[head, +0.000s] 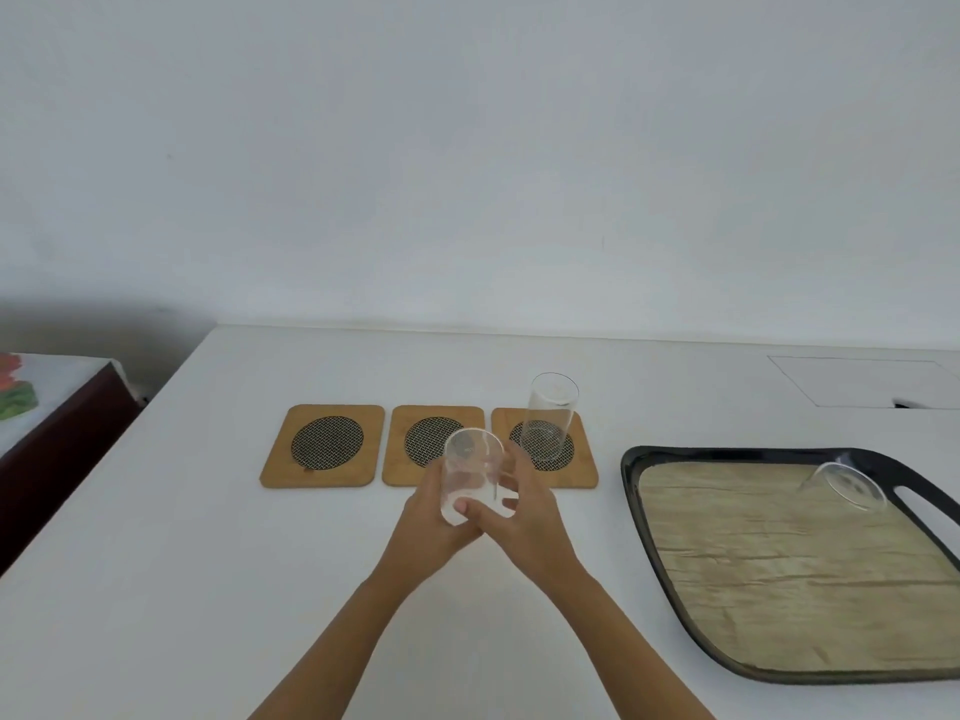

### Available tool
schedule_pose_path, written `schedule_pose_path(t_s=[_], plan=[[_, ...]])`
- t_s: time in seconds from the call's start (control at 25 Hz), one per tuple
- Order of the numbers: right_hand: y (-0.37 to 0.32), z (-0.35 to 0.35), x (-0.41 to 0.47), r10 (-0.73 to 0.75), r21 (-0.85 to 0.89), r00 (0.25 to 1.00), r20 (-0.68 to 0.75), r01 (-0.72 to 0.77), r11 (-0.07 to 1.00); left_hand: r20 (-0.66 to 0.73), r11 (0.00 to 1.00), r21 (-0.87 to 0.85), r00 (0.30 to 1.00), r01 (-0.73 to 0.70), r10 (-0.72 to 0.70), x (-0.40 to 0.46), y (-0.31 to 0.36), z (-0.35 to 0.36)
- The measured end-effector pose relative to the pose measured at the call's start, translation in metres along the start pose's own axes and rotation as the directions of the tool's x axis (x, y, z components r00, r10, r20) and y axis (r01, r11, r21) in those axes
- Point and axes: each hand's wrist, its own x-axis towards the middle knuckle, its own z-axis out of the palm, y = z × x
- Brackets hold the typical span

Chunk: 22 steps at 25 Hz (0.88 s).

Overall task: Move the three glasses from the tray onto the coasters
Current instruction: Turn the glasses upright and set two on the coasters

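Note:
Three square wooden coasters with dark mesh discs lie in a row: the left coaster (pixel 323 445), the middle coaster (pixel 415 459) and the right coaster (pixel 576 467). A clear glass (pixel 549 415) stands upright on the right coaster. A second clear glass (pixel 472 472) is held upright just in front of the middle coaster, with my left hand (pixel 434 532) and my right hand (pixel 530 517) both wrapped around its lower part. A third glass (pixel 844 485) lies tipped on its side at the far right of the black-rimmed tray (pixel 654 553).
The white table (pixel 182 563) ends at its left edge, beyond which stands a dark wooden piece of furniture (pixel 57 444) with a colourful item on it. A rectangular outline with a slot (pixel 862 381) is set into the table's far right. A plain wall rises behind.

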Motion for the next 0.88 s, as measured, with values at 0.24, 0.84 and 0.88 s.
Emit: schedule_pose_path(t_s=[0.24, 0.84, 0.88], plan=[[0.05, -0.014, -0.023, 0.139, -0.217, 0.989, -0.05, -0.146, 0.965, -0.096, 0.991, -0.13, 0.994, 0.033, -0.045, 0.055, -0.01, -0.024], [0.093, -0.03, -0.062, -0.078, -0.573, 0.992, -0.104, 0.004, 0.82, -0.225, 0.994, 0.006, 0.969, 0.11, -0.106, 0.099, -0.023, -0.02], [0.093, -0.03, -0.062, -0.085, -0.577, 0.991, -0.106, 0.008, 0.817, -0.225, 0.994, 0.006, 0.969, 0.11, -0.106, 0.098, -0.022, -0.02]])
